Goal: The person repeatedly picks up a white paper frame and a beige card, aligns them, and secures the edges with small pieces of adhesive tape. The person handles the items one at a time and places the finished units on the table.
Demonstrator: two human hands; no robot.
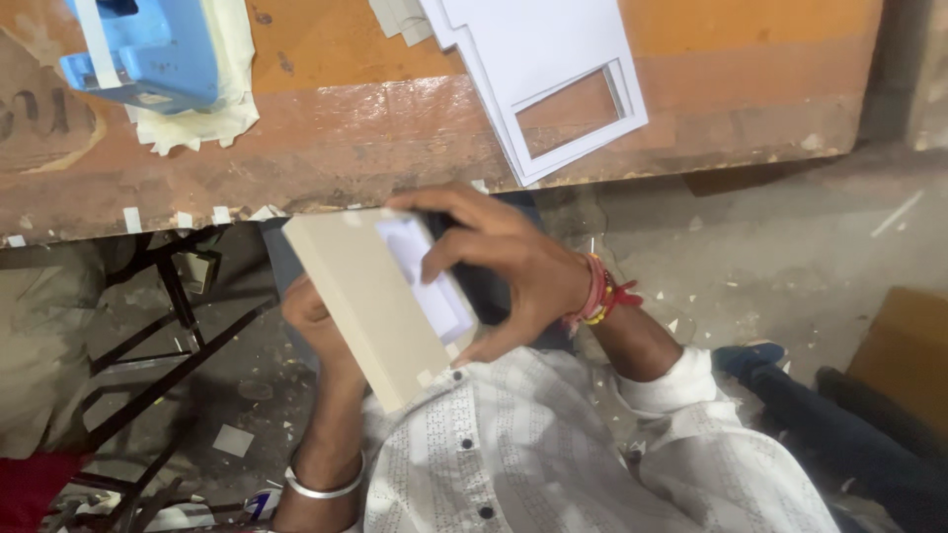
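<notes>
The left hand (314, 314) is mostly hidden behind a beige cardboard box (370, 306); only its wrist and a few knuckles show, its grip grasping the box from below. The right hand (504, 271) closes its fingers over the box's open side, covering part of a white piece (427, 278) set inside it; what else lies within cannot be made out. The box is held in the air just below the edge of the worn orange surface (326, 138). On that surface lie white window-cut cards (553, 74), cut off at the top, and a blue tape dispenser (148, 49), also cropped.
</notes>
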